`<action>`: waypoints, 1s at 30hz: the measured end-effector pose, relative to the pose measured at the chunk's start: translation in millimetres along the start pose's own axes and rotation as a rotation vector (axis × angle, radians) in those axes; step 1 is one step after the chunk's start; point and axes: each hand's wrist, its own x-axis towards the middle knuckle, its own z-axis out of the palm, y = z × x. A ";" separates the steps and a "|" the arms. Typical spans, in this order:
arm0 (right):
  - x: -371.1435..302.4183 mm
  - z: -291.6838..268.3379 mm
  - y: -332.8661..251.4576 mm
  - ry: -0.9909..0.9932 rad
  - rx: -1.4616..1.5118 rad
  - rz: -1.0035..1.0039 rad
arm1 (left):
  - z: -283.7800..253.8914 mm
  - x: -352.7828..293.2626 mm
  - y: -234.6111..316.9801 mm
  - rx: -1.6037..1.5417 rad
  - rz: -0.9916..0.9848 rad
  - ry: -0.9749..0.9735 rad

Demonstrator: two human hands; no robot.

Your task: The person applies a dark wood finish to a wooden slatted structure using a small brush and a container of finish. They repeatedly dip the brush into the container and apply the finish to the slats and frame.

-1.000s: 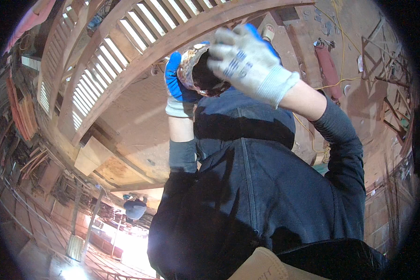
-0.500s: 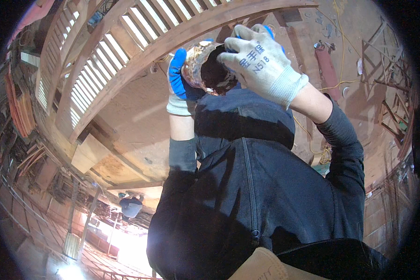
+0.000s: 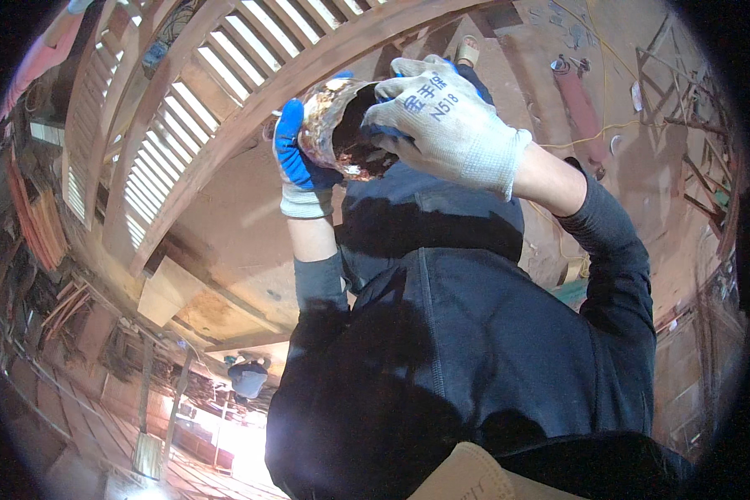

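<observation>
Plainly, the left hand (image 3: 302,169), in a pale knitted glove with a blue coated palm, was wrapped around the side of a rust-mottled, cream-and-brown round container (image 3: 319,129), held up in front of the dark zip-up jacket (image 3: 508,333). Over its dark mouth the right hand (image 3: 454,129), gloved alike, bent its fingers inward at the rim, though I couldn't tell whether they pinched anything. Beyond both stood a curved, slatted wooden frame (image 3: 250,106), and farther right lay a dull-red cylinder (image 3: 573,104).
</observation>
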 end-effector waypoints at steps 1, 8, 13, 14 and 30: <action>2.3 -2.8 -1.5 -0.040 0.010 0.027 | 0.0 0.2 1.7 -0.040 -0.019 -0.047; 5.4 9.9 22.9 -0.066 0.231 0.060 | -3.8 4.1 -0.4 0.095 0.029 0.052; -4.6 -3.7 36.9 -0.069 0.827 0.245 | -5.2 5.8 3.6 0.080 0.024 0.020; -6.9 -0.8 42.6 -0.063 0.910 0.248 | -5.6 7.1 4.1 0.066 0.007 0.014; -55.5 49.9 104.0 -0.195 1.824 0.596 | -98.4 37.4 23.0 -0.254 -0.034 -0.202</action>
